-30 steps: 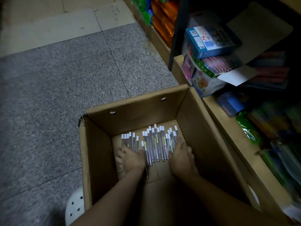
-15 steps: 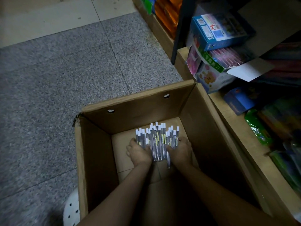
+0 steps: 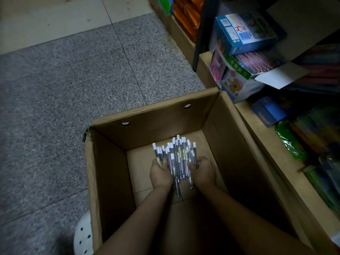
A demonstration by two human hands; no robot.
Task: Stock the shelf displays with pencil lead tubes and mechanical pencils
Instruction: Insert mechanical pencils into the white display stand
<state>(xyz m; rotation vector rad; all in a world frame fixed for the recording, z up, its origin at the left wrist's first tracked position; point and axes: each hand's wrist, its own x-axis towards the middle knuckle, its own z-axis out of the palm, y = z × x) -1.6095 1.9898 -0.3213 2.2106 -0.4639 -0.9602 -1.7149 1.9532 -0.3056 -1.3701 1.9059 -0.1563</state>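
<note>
the cardboard box (image 3: 114, 173) is open at the top, its four tall walls closing in every side. both forearms come down over the near wall. bare box floor lies left of the pencil lead tubes (image 3: 176, 159) and beyond them. the wooden shelf edge (image 3: 265, 144) runs just beside the right wall; speckled floor (image 3: 64, 100) lies open to the left.

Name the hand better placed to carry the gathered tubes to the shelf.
Right, probably. The right hand grips the lead tubes on the side nearest the shelf; the left hand grips their far side. The bundle likely needs both.
</note>
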